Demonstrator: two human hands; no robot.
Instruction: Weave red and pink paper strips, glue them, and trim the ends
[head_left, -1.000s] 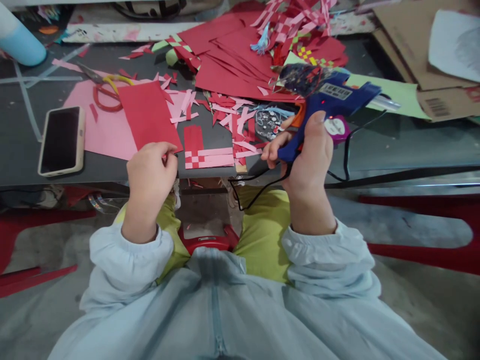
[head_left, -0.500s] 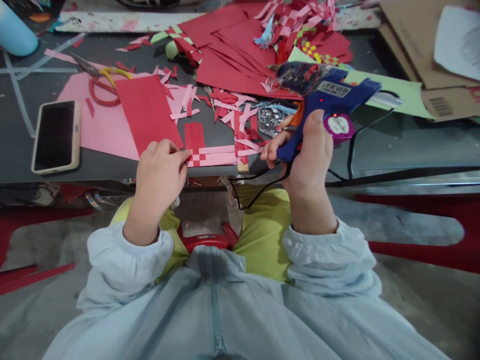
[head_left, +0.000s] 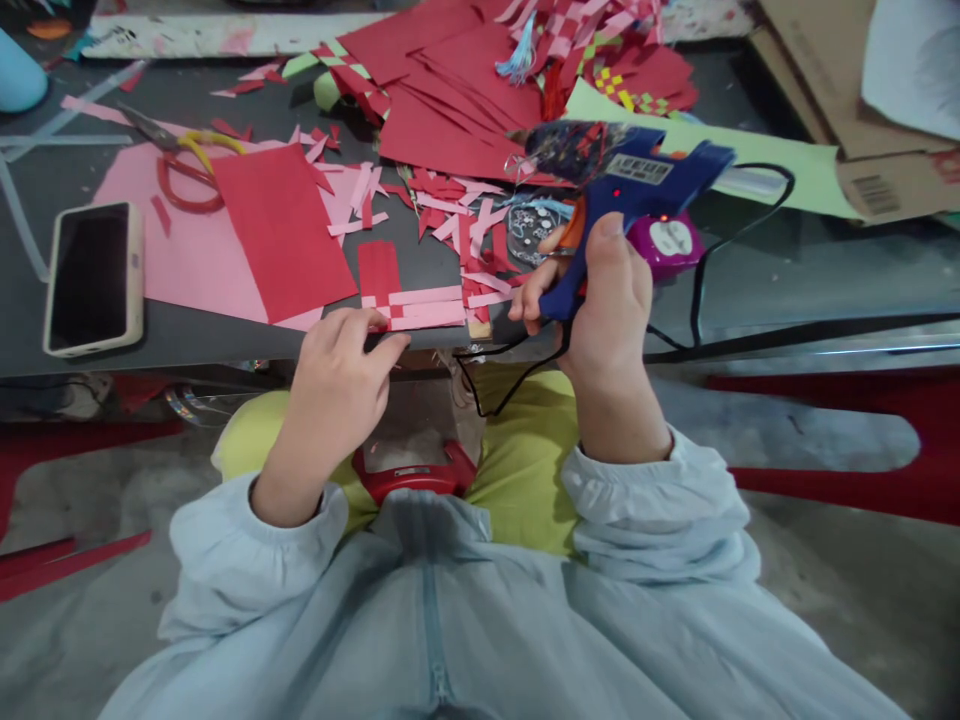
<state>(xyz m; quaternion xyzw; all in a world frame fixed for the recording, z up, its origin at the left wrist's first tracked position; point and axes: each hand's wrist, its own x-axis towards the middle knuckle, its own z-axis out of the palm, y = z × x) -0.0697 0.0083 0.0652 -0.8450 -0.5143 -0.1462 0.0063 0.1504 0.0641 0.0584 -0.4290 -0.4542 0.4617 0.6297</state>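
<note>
My right hand (head_left: 611, 320) is wrapped round the handle of a blue hot glue gun (head_left: 649, 185) with an orange trigger. The gun is raised over the table's front part, its dirty nozzle pointing left. Its black cord (head_left: 701, 280) loops below and to the right. My left hand (head_left: 337, 385) is at the table's front edge, thumb and forefinger apart. Its fingertips touch or lie just over the near left corner of a woven paper piece (head_left: 427, 310) in red and pink strips; the fingers partly hide that corner.
Left of the woven piece lie a red paper sheet (head_left: 289, 230), pink paper (head_left: 180, 265), scissors (head_left: 191, 170) and a phone (head_left: 94, 280). Paper scraps (head_left: 480, 225) are strewn across the middle. Behind are stacked red sheets (head_left: 450, 120); cardboard (head_left: 817, 80) is at the back right.
My left hand has moved right to the woven piece, pinched its left edge, then opened and shifted toward the front corner. My right hand keeps the glue gun in nearly the same place.
</note>
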